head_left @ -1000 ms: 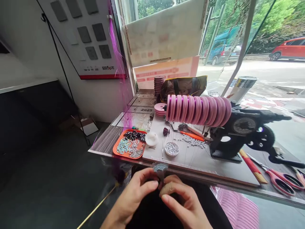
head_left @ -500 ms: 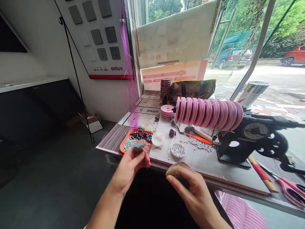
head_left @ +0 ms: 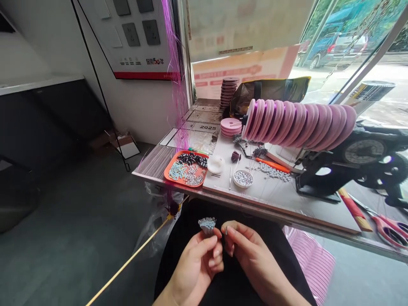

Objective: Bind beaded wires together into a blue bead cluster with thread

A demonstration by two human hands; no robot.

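My left hand (head_left: 199,257) is closed on a small bunch of thin-stemmed beads (head_left: 207,224), whose pale blue and silvery heads fan out at the top. Close beside it on the right, my right hand (head_left: 251,250) pinches thumb against forefinger; something tiny seems to sit at the fingertips, too small to make out. Both hands are held over my dark-clothed lap, just below the table edge. Nearest on the table are an orange tray (head_left: 168,175) of black, turquoise and silver beads and a small white bowl (head_left: 243,185) of pearly beads.
A hand-cranked black machine (head_left: 321,178) carries a row of pink discs (head_left: 296,123) on the right. Near it lie pink-handled scissors (head_left: 387,227), an orange-handled tool (head_left: 272,165) and loose grey beads (head_left: 274,171). A thin yellow stick (head_left: 127,263) slants at lower left.
My hands have come together over my lap, with the beaded bunch now more upright. The view has tipped downward, and the yellow stick has come into sight at the left.
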